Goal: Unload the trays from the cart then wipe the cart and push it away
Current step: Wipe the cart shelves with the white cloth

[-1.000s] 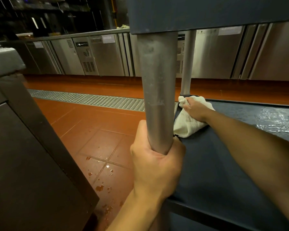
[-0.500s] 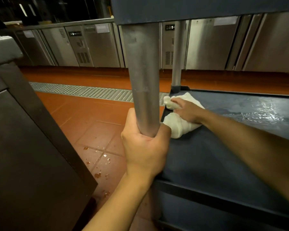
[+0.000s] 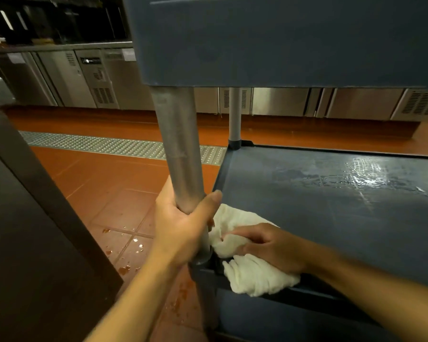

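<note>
Biggest risk I can see: the white cloth [image 3: 251, 265] hangs over the front lip of the blue cart shelf [image 3: 319, 206], so a careless swipe could drop it on the splattered red tile floor [image 3: 114, 193]. The shelf's also wet and slick at the back. Left hand [image 3: 183, 225] is wrapped tight around the metal cart post [image 3: 177, 149]. Right hand [image 3: 269, 248] presses the cloth into the near corner, fingers bunching it.

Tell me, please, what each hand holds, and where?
Left hand grips the cart post low down; right hand presses the white cloth at the shelf's near corner.
</note>
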The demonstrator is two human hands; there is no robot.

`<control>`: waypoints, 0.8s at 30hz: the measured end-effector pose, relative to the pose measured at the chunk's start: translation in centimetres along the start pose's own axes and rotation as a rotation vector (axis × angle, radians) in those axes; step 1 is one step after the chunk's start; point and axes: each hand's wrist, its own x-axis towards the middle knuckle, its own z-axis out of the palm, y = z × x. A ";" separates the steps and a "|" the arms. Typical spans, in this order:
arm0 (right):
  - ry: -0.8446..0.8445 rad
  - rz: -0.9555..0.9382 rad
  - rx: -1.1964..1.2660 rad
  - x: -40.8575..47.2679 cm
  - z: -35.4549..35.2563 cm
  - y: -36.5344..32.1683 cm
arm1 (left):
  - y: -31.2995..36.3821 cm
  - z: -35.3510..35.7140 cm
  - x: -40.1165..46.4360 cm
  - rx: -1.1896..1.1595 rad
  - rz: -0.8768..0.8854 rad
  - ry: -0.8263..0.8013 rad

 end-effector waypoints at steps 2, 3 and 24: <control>0.019 -0.005 0.005 -0.3 0.0 0.5 | -0.9 -2.0 1.2 -0.303 -0.159 -0.339; 0.032 -0.008 0.012 -0.4 -0.1 0.7 | -1.6 -2.4 2.3 -0.324 -0.220 -0.391; 0.379 0.147 -0.430 10.5 -8.4 7.3 | -12.8 5.7 10.1 1.108 -0.271 -0.584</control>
